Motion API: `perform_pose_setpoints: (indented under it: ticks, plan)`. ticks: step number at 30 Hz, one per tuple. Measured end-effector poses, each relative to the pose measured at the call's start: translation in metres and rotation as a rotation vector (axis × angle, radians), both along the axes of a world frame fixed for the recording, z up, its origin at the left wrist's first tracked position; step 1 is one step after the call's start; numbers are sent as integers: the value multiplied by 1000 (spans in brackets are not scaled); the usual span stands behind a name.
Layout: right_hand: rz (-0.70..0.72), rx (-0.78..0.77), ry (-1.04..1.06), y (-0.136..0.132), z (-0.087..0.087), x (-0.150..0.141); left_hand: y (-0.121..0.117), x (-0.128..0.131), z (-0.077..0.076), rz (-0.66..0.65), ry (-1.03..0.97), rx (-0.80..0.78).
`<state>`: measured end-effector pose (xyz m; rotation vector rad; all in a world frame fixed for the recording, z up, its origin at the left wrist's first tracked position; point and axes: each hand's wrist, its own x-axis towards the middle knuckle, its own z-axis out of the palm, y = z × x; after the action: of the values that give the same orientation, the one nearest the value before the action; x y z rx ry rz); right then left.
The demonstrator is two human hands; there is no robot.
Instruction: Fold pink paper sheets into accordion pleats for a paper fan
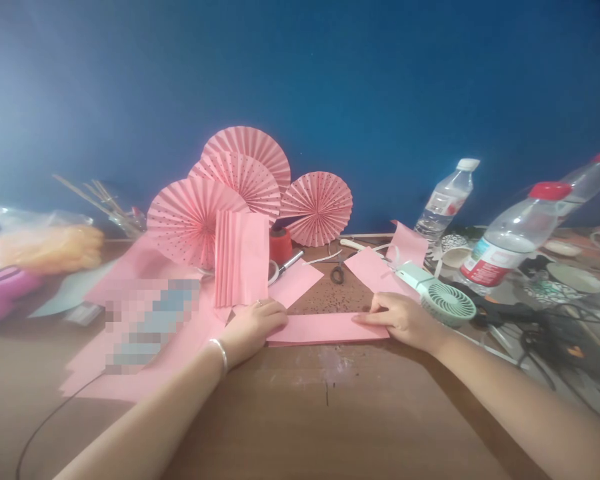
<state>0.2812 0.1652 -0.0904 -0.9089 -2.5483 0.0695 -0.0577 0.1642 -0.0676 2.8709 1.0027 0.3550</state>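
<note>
A folded strip of pink paper lies lengthwise on the table in front of me. My left hand has its fingers closed over the strip's left end. At the right end, my right hand pinches the strip, index finger along its top and thumb hidden or partly hidden. Just behind my left hand stands an accordion-pleated pink sheet, pleated on its left side and flat on its right. Pink pleated paper rosettes lean against the blue wall, several of them dotted with small holes.
Pink sheets spread at left beneath a blurred-out object. Behind the strip lie scissors, a pen and small dark specks. A mint hand fan, plastic bottles and dark cables crowd the right; a plastic bag sits left.
</note>
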Motion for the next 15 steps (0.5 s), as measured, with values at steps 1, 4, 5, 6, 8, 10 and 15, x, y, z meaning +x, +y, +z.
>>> perform_pose_setpoints:
  ticks: [1,4,5,6,8,10,15]
  plan:
    - [4,1,-17,0,0,1,0,0,0,-1,0,-1]
    - [-5,-18,-59,-1,1,3,1,0,-1,-12,-6,-4]
    - [-13,-25,-71,-1,2,3,2,0,-1,-19,-10,-7]
    - [-24,-33,-81,-1,2,4,2,0,-2,-24,-16,-9]
    - [-46,-55,-90,-2,3,4,3,0,-3,-29,-27,-9]
    - [-60,-81,-90,-2,3,3,3,-1,-5,-27,-39,0]
    - [-58,-121,-56,-3,4,1,3,-1,-4,-77,-8,53]
